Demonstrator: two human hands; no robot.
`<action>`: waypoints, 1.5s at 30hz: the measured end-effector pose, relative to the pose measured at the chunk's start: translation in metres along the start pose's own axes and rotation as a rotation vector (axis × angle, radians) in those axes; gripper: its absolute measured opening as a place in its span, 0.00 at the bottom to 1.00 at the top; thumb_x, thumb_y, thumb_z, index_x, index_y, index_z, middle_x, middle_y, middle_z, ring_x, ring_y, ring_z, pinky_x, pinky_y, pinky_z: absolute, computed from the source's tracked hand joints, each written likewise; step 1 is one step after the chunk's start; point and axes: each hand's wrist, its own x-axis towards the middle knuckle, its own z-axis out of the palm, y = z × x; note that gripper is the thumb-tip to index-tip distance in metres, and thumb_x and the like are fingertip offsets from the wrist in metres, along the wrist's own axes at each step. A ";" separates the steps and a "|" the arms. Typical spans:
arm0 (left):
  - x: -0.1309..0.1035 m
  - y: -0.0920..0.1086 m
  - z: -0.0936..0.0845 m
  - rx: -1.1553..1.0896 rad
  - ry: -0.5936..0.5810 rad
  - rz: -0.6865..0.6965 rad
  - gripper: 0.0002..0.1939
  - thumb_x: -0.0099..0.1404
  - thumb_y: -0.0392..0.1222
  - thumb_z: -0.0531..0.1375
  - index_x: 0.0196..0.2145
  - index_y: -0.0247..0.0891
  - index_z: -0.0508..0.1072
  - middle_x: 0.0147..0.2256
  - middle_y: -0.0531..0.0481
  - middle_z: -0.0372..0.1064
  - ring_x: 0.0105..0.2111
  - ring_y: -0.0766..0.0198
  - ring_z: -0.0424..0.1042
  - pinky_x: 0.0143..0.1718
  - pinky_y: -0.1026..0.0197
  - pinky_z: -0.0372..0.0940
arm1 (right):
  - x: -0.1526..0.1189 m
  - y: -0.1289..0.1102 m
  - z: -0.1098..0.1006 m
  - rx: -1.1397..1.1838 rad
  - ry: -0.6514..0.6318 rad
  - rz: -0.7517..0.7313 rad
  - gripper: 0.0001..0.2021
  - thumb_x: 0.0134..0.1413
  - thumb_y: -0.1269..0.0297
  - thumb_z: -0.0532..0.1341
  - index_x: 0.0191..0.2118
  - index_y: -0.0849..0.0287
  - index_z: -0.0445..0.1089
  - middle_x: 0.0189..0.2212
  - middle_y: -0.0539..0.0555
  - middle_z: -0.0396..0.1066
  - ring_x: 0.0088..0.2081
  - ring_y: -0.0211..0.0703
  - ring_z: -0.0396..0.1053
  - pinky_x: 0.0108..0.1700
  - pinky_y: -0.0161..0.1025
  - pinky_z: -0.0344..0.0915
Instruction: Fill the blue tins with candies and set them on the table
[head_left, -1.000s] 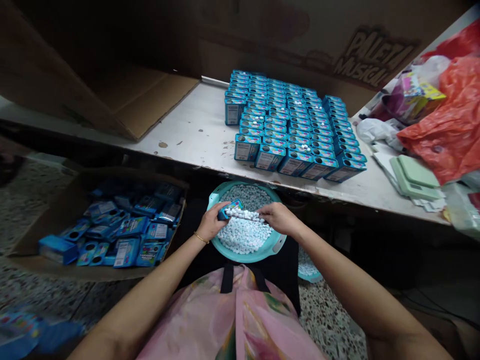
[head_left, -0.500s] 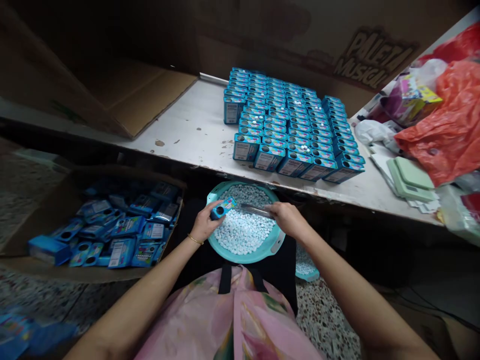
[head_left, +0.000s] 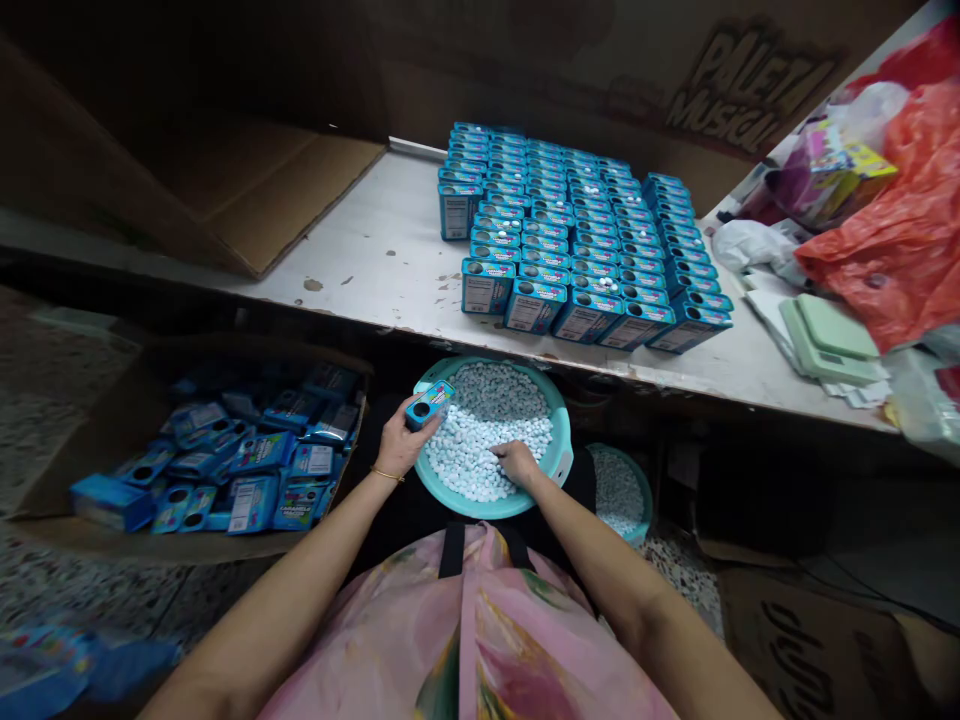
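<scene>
A small blue box with a round dark hole in its top is held in my left hand, over the left rim of a turquoise basin. White candies fill the basin. My right hand is down at the candies on the basin's right side, fingers closed and pointing left. A small dark end shows at its fingertips; the rest of what it grips is hidden. Many similar blue boxes stand upright in rows on the white table, with a few white candies on some tops.
A carton of loose blue boxes lies at the left. Another basin of candies sits low at the right. The table also bears a green scale, red plastic bags and a large open carton.
My right hand has moved left and down into the candies, and the clear tube-like tool it held no longer shows. My left hand has shifted slightly left with the box.
</scene>
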 end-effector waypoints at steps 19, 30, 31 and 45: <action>0.000 0.008 0.015 0.117 -0.250 0.233 0.26 0.51 0.39 0.59 0.50 0.39 0.66 0.49 0.47 0.66 0.50 0.58 0.65 0.53 0.55 0.58 | -0.050 -0.059 -0.143 0.160 -0.116 -0.201 0.13 0.44 0.71 0.56 0.34 0.59 0.76 0.21 0.50 0.70 0.23 0.34 0.63 0.27 0.31 0.57; -0.001 0.004 0.021 0.086 -0.264 0.275 0.26 0.51 0.36 0.59 0.50 0.39 0.66 0.49 0.46 0.66 0.50 0.58 0.65 0.53 0.54 0.58 | -0.070 -0.094 -0.173 -0.501 -0.015 -0.309 0.12 0.49 0.69 0.54 0.33 0.54 0.75 0.30 0.54 0.74 0.36 0.44 0.69 0.34 0.34 0.56; -0.001 0.004 0.019 0.084 -0.256 0.263 0.25 0.51 0.38 0.59 0.50 0.39 0.66 0.49 0.46 0.66 0.50 0.58 0.65 0.53 0.54 0.59 | -0.071 -0.083 -0.173 -0.490 -0.010 -0.309 0.12 0.50 0.68 0.54 0.34 0.53 0.75 0.31 0.54 0.74 0.37 0.44 0.69 0.34 0.33 0.57; -0.007 -0.002 0.007 0.065 -0.092 0.079 0.27 0.51 0.48 0.61 0.48 0.36 0.67 0.39 0.47 0.72 0.37 0.60 0.72 0.43 0.58 0.66 | -0.004 -0.016 -0.002 -0.256 -0.006 -0.086 0.16 0.54 0.74 0.50 0.43 0.57 0.71 0.43 0.56 0.71 0.45 0.45 0.66 0.45 0.36 0.60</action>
